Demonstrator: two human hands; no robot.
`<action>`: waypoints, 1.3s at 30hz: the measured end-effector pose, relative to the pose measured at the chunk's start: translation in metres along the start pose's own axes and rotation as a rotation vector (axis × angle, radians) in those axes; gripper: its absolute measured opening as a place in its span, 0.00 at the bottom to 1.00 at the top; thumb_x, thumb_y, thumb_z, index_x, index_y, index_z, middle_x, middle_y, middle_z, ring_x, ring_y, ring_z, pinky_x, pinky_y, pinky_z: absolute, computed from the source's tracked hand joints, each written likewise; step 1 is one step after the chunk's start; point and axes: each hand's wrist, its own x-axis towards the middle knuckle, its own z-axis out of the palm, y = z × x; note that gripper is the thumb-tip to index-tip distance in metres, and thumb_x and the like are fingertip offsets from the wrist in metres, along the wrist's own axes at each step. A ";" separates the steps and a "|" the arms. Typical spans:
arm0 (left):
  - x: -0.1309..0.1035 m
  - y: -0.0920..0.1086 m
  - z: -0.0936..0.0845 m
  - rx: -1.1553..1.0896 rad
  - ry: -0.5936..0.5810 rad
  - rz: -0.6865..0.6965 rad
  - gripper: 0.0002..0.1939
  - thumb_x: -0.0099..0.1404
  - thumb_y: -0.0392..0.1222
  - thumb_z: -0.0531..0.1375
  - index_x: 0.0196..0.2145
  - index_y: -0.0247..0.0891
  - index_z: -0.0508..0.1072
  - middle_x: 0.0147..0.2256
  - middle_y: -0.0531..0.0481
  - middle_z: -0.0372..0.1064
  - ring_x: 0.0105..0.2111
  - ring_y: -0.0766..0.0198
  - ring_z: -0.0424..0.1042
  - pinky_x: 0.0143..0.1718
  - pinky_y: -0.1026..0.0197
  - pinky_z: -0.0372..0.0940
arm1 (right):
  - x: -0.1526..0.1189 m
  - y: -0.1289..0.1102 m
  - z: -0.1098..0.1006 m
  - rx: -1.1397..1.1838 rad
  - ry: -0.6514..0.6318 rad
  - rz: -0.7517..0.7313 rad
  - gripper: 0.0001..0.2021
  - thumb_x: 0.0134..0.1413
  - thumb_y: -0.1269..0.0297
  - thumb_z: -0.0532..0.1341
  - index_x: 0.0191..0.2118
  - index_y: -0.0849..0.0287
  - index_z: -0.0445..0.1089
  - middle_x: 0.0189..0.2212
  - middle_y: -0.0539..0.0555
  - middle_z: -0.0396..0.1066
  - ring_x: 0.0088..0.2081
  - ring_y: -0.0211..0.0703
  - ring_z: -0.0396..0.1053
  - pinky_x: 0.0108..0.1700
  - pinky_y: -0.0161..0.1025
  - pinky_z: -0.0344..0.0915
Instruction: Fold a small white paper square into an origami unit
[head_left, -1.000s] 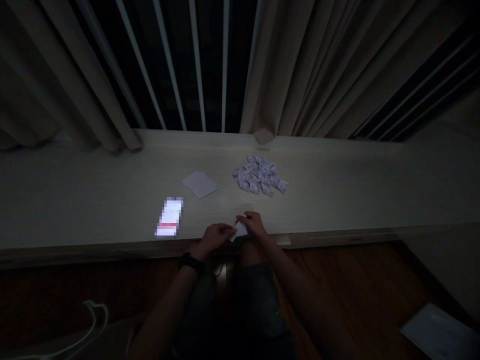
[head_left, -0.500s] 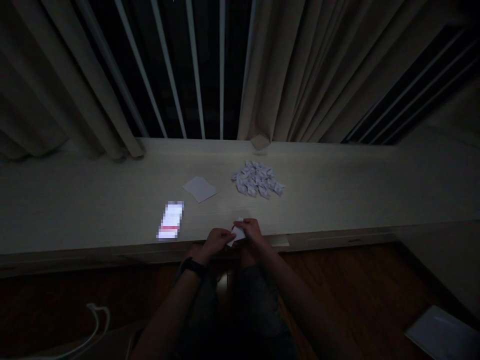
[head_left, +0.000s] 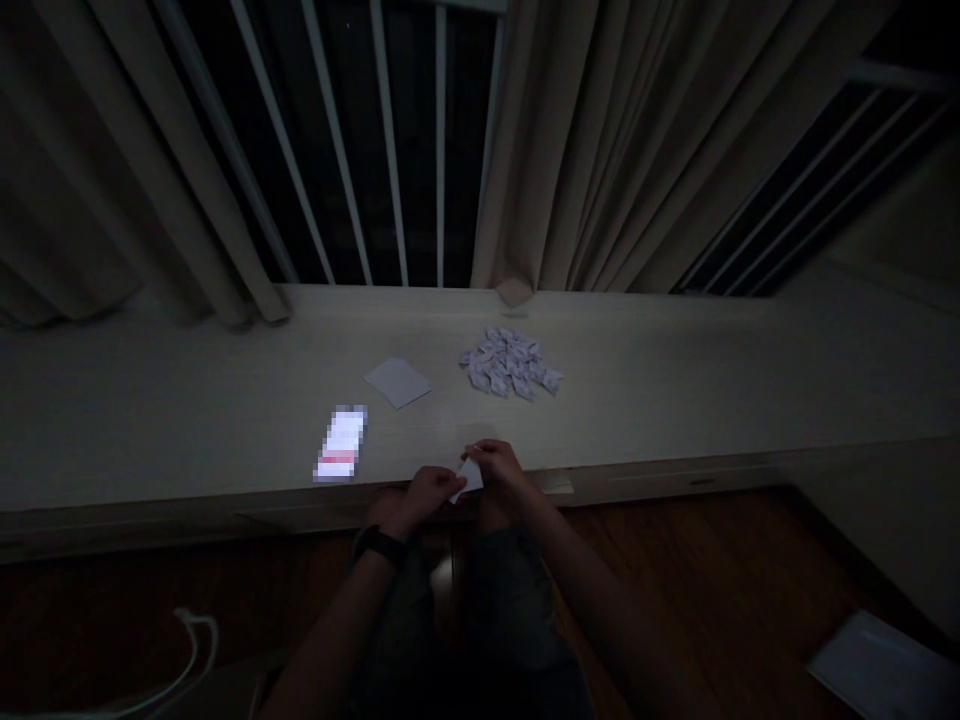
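A small folded piece of white paper [head_left: 470, 478] is held between both hands at the front edge of the ledge. My left hand [head_left: 433, 490], with a dark band on its wrist, pinches the paper's lower left side. My right hand [head_left: 496, 461] grips its upper right part, fingers closed around the corner. Beyond them lies a heap of folded paper pieces [head_left: 510, 362]. Left of that heap sits a short stack of flat paper sheets [head_left: 398, 382]. The exact folds in the held paper are too dim to make out.
A phone with a lit, blurred screen [head_left: 341, 443] lies on the pale ledge [head_left: 660, 390], left of my hands. Curtains [head_left: 570, 150] and a barred window stand behind. A white cable [head_left: 196, 640] is at lower left, a flat pale object [head_left: 885, 665] on the floor at lower right.
The held paper has turned and looks smaller and more triangular. My right hand has shifted slightly along its upper edge. The camera view has moved a little.
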 end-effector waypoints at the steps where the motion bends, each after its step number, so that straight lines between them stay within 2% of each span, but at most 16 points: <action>1: 0.001 0.001 0.000 0.015 -0.011 0.010 0.22 0.56 0.58 0.58 0.26 0.33 0.76 0.22 0.49 0.70 0.24 0.65 0.65 0.25 0.66 0.57 | -0.002 0.000 0.002 0.025 0.006 0.028 0.14 0.31 0.56 0.69 0.22 0.61 0.72 0.22 0.54 0.74 0.23 0.42 0.69 0.26 0.37 0.64; 3: 0.001 0.004 -0.001 0.027 -0.022 0.025 0.23 0.56 0.58 0.57 0.26 0.32 0.77 0.23 0.49 0.71 0.24 0.64 0.66 0.25 0.65 0.56 | -0.002 -0.001 0.004 0.097 0.039 0.085 0.12 0.27 0.59 0.70 0.21 0.60 0.72 0.23 0.54 0.74 0.24 0.43 0.70 0.27 0.37 0.64; 5: 0.000 0.008 -0.002 0.018 -0.024 0.029 0.23 0.56 0.58 0.57 0.26 0.32 0.77 0.23 0.48 0.71 0.24 0.64 0.66 0.26 0.65 0.56 | -0.001 -0.001 0.005 0.097 0.094 0.075 0.10 0.25 0.62 0.69 0.19 0.61 0.72 0.22 0.54 0.74 0.24 0.43 0.69 0.27 0.37 0.64; 9: -0.002 0.013 -0.004 -0.003 -0.007 0.046 0.23 0.56 0.57 0.57 0.26 0.32 0.77 0.23 0.47 0.71 0.24 0.64 0.66 0.26 0.65 0.56 | 0.004 0.003 0.002 0.105 0.172 0.045 0.08 0.28 0.62 0.67 0.18 0.60 0.71 0.19 0.54 0.73 0.23 0.43 0.69 0.26 0.37 0.63; 13: -0.005 0.000 -0.010 0.053 -0.013 0.035 0.22 0.54 0.58 0.59 0.25 0.33 0.76 0.21 0.49 0.70 0.23 0.64 0.65 0.25 0.64 0.55 | 0.011 0.001 -0.018 0.328 0.293 0.041 0.07 0.34 0.61 0.64 0.20 0.58 0.69 0.19 0.54 0.72 0.23 0.42 0.69 0.26 0.38 0.65; 15: -0.006 -0.012 -0.015 0.024 0.041 0.015 0.23 0.55 0.59 0.58 0.26 0.33 0.77 0.22 0.49 0.70 0.24 0.63 0.66 0.25 0.65 0.56 | 0.012 -0.001 -0.030 0.360 0.374 0.034 0.06 0.34 0.63 0.65 0.21 0.58 0.68 0.19 0.54 0.71 0.22 0.41 0.68 0.26 0.37 0.66; 17: -0.005 -0.022 -0.018 -0.020 0.120 0.002 0.25 0.56 0.60 0.56 0.29 0.34 0.77 0.24 0.49 0.71 0.25 0.62 0.68 0.26 0.64 0.58 | 0.009 -0.001 -0.034 0.286 0.302 0.099 0.08 0.33 0.63 0.67 0.22 0.59 0.69 0.21 0.54 0.72 0.23 0.40 0.68 0.27 0.37 0.66; 20: -0.001 -0.024 -0.017 -0.073 0.197 0.027 0.25 0.58 0.60 0.54 0.32 0.33 0.76 0.27 0.47 0.73 0.27 0.61 0.69 0.27 0.63 0.60 | -0.002 0.007 -0.020 0.114 0.066 0.072 0.13 0.33 0.59 0.69 0.28 0.60 0.72 0.28 0.54 0.74 0.28 0.41 0.70 0.30 0.37 0.66; 23: 0.000 -0.014 -0.011 -0.127 0.150 0.014 0.25 0.58 0.59 0.55 0.35 0.32 0.76 0.29 0.46 0.74 0.27 0.61 0.69 0.28 0.63 0.61 | -0.011 0.017 0.003 -0.027 -0.001 -0.035 0.16 0.35 0.56 0.69 0.33 0.58 0.74 0.28 0.51 0.74 0.30 0.40 0.69 0.32 0.35 0.64; 25: -0.002 -0.007 -0.008 -0.174 0.102 -0.003 0.25 0.58 0.59 0.56 0.37 0.32 0.76 0.30 0.45 0.74 0.28 0.61 0.70 0.28 0.62 0.62 | -0.013 0.020 0.012 -0.088 -0.029 -0.053 0.14 0.37 0.53 0.68 0.27 0.59 0.73 0.24 0.49 0.72 0.28 0.40 0.68 0.31 0.34 0.63; 28: -0.006 -0.001 -0.007 -0.272 0.089 -0.026 0.26 0.58 0.60 0.56 0.41 0.34 0.75 0.30 0.45 0.74 0.30 0.60 0.71 0.29 0.62 0.63 | -0.013 0.014 0.014 -0.076 -0.062 -0.031 0.15 0.38 0.50 0.67 0.24 0.59 0.72 0.22 0.49 0.70 0.26 0.40 0.68 0.29 0.34 0.63; 34: -0.008 0.003 -0.006 -0.424 0.101 0.009 0.28 0.58 0.59 0.59 0.45 0.32 0.73 0.29 0.45 0.73 0.31 0.61 0.71 0.30 0.63 0.63 | -0.021 -0.001 0.011 0.051 -0.251 0.034 0.17 0.41 0.50 0.67 0.31 0.59 0.72 0.26 0.51 0.71 0.25 0.41 0.69 0.30 0.37 0.66; 36: -0.005 0.003 -0.005 -0.452 0.119 0.018 0.27 0.57 0.56 0.60 0.47 0.32 0.73 0.30 0.45 0.74 0.32 0.60 0.71 0.32 0.62 0.64 | -0.022 0.000 0.014 0.050 -0.221 0.016 0.18 0.40 0.49 0.67 0.33 0.58 0.70 0.27 0.50 0.71 0.25 0.41 0.69 0.30 0.38 0.66; 39: 0.001 0.002 -0.003 -0.441 0.205 0.006 0.25 0.57 0.54 0.62 0.46 0.34 0.74 0.33 0.43 0.75 0.36 0.57 0.72 0.35 0.60 0.65 | -0.021 0.005 0.017 -0.060 0.016 -0.121 0.19 0.38 0.51 0.68 0.34 0.56 0.68 0.30 0.50 0.70 0.30 0.41 0.68 0.33 0.36 0.66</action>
